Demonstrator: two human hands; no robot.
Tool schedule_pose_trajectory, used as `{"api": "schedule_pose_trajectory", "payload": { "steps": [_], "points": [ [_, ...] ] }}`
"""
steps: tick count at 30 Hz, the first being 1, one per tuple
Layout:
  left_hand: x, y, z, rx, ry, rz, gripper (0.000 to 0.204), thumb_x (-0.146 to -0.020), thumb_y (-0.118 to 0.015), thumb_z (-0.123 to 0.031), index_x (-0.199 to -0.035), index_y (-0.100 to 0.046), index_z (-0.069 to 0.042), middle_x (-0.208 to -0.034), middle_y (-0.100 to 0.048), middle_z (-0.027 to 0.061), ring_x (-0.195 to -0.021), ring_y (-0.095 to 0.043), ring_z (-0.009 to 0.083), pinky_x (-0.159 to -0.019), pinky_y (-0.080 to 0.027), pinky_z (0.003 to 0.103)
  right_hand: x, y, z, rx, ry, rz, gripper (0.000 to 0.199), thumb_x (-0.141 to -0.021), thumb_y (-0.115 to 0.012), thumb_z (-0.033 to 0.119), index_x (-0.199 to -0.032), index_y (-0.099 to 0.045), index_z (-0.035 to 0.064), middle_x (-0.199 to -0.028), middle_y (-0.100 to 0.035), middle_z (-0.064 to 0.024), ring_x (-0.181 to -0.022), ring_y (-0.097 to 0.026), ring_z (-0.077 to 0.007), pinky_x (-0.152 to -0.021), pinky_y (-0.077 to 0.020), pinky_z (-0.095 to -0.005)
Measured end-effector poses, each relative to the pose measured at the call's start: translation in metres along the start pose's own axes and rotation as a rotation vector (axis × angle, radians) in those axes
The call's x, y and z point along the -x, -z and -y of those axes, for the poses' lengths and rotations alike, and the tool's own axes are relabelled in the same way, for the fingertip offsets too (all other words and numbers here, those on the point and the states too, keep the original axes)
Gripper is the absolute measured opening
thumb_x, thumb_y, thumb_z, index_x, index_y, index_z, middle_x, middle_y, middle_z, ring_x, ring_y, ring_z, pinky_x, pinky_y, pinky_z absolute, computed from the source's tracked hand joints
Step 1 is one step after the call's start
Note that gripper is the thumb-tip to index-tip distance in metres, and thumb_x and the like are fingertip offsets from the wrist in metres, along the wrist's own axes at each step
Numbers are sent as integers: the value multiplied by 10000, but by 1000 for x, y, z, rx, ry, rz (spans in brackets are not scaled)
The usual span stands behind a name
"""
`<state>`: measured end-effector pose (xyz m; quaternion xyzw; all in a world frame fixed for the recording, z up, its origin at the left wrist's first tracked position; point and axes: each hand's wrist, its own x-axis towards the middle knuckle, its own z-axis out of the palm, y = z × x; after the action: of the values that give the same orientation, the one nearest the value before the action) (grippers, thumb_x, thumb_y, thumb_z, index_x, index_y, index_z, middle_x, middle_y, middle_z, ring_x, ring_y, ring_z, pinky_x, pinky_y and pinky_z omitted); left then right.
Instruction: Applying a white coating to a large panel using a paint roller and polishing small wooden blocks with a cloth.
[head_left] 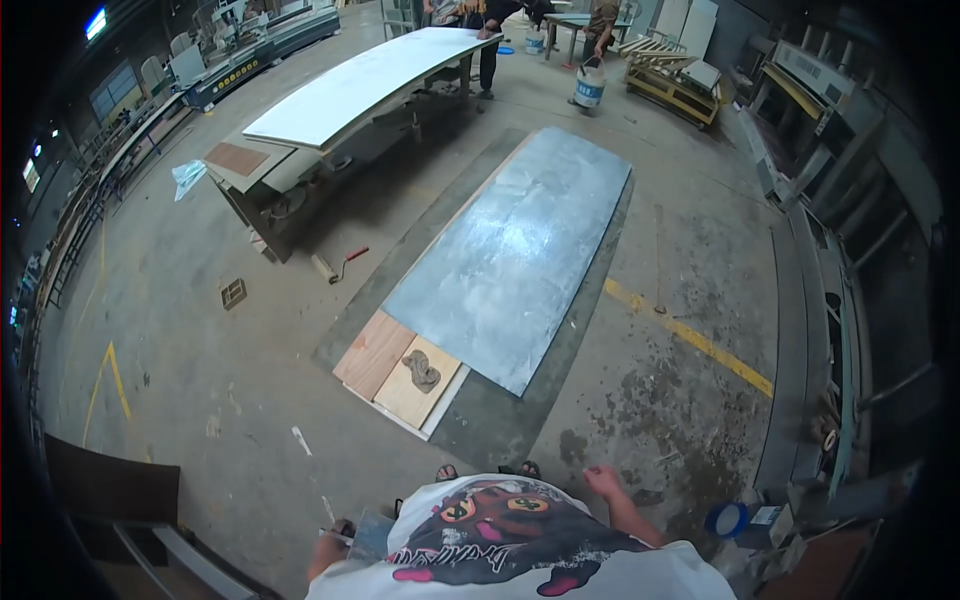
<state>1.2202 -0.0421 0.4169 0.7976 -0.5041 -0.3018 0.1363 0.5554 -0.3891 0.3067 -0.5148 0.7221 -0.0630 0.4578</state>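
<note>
My left hand hangs low at my side, closed on what looks like a flat grey scraper. On the other side my right hand is away from my body with loose fingers and holds nothing. My sandalled feet show just above my white printed shirt. On the floor ahead of me lies a long grey metal sheet. Its near end rests over two wooden boards, and a crumpled rag lies on the right one.
A paint roller lies on the floor by a worktable carrying a long white panel. People stand at the far end near a white bucket. A yellow floor line, machines along the right, a blue tape roll.
</note>
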Motion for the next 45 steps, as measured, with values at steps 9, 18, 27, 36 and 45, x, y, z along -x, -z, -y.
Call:
{"api": "schedule_pose_trajectory", "payload": {
  "steps": [9,18,27,36,45],
  "points": [
    [-52,8,71,-247,284,426,570,-955,-471,-492,-1098,-695,12,-1152,-701,228,-1103,-665,374,-971,-475,521,20,-47,104,63,-40,39,438,-915,-692,284,-1209,-651,-38,-939,-725,-123,-730,-689,-186,-636,-550,-331],
    [-253,18,-143,416,49,202,640,-916,-645,-459,-1350,-574,6,-1222,-675,246,-1118,-667,365,-965,-527,422,63,-58,192,-98,107,-72,403,-925,-692,280,-1199,-649,-12,-900,-703,-103,-687,-656,-170,-639,-533,-333],
    [-276,-26,-86,-136,302,384,669,-897,-607,-506,-1335,-603,-1,-1388,-569,248,-1297,-545,382,-1094,-443,422,122,-27,12,-466,-476,-110,247,-942,-643,244,-1067,-646,31,-837,-658,-86,-630,-648,-208,-521,-505,-348],
    [-245,-126,-199,-222,340,505,703,-878,-598,-547,-1299,-627,16,-1354,-597,247,-1252,-580,386,-1068,-456,435,91,73,-59,-556,-541,-94,320,-942,-638,264,-1144,-633,15,-863,-675,-103,-674,-685,-225,-542,-539,-368],
    [-321,-225,-510,-37,-65,461,682,-908,-590,-550,-1334,-604,-18,-1247,-662,234,-1187,-621,384,-1016,-489,435,-23,244,-144,-610,-252,-243,287,-963,-652,209,-1141,-638,-16,-852,-669,-64,-664,-611,-131,-549,-491,-311]
  ]
}}
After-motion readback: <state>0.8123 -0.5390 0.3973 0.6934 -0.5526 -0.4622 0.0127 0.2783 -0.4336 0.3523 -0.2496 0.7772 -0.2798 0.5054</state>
